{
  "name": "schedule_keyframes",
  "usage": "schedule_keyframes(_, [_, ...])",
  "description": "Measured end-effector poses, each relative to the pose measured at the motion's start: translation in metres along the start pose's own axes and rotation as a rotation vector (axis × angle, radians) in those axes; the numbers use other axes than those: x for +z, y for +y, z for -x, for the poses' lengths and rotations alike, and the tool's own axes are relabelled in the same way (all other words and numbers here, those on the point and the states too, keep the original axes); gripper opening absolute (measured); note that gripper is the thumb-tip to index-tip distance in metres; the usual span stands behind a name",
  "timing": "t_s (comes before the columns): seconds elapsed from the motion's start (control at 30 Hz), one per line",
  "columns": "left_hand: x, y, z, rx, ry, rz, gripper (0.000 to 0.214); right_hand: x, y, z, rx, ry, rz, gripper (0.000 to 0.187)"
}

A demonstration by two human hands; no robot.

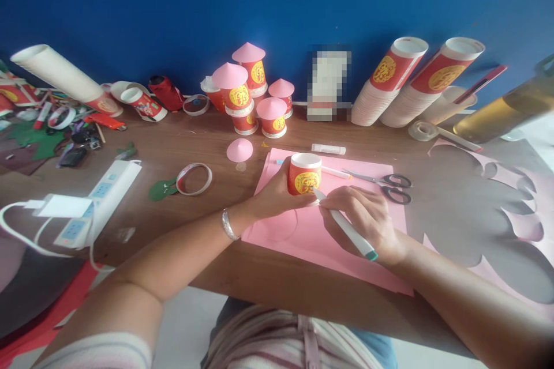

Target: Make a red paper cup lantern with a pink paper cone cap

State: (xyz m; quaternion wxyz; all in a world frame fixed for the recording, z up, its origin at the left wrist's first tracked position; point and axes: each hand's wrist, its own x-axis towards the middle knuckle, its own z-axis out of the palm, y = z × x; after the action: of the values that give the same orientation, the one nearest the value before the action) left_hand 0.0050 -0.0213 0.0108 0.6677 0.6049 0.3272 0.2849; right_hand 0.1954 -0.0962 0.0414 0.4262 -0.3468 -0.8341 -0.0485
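A red and yellow paper cup (pixel 304 173) stands upside down on a pink paper sheet (pixel 311 236) in the middle of the wooden table. My left hand (pixel 272 195) is closed around the cup's left side and holds it down. My right hand (pixel 363 216) grips a white pen (pixel 346 226) with a teal end. The pen's tip touches the paper at the cup's right base. A faint drawn circle shows on the sheet just in front of the cup.
Scissors (pixel 389 184) lie on the sheet's far right. A glue stick (pixel 328 149), a pink paper cone (pixel 239 150), a tape ring (pixel 194 179) and a power strip (pixel 97 202) lie around. Cone-topped cups (pixel 253 95) and cup stacks (pixel 389 83) line the blue wall.
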Motion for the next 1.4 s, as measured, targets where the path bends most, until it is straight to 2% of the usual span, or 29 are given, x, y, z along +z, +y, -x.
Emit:
schedule_keyframes(0.2, [-0.001, -0.002, -0.002, 0.022, -0.025, 0.035, 0.067, -0.004, 0.001, -0.001, -0.026, 0.038, 0.0, 0.027])
schedule_keyframes(0.4, [0.004, 0.006, 0.0, 0.03, -0.069, 0.137, 0.061, 0.001, 0.016, 0.012, -0.067, 0.055, 0.084, 0.035])
schedule_keyframes(0.47, [0.005, 0.008, 0.001, 0.017, -0.047, 0.173, 0.06, 0.004, 0.02, 0.016, -0.057, 0.046, 0.091, 0.036])
schedule_keyframes(0.63, [0.003, 0.007, 0.001, 0.035, 0.099, 0.222, 0.062, 0.011, 0.02, 0.021, -0.073, 0.013, 0.119, 0.033])
schedule_keyframes(0.8, [0.001, 0.011, 0.001, 0.007, -0.003, 0.272, 0.057, 0.013, 0.021, 0.022, -0.128, 0.002, 0.196, 0.031])
schedule_keyframes(0.97, [0.001, 0.013, 0.002, -0.04, -0.064, 0.302, 0.059, 0.011, 0.021, 0.02, -0.116, -0.005, 0.189, 0.036])
schedule_keyframes(1.23, [0.001, 0.011, 0.001, 0.006, -0.029, 0.29, 0.055, 0.011, 0.02, 0.021, -0.182, -0.027, 0.249, 0.025])
schedule_keyframes(1.4, [-0.002, 0.003, -0.001, 0.035, -0.075, 0.381, 0.054, 0.012, 0.025, 0.025, -0.161, -0.032, 0.265, 0.033])
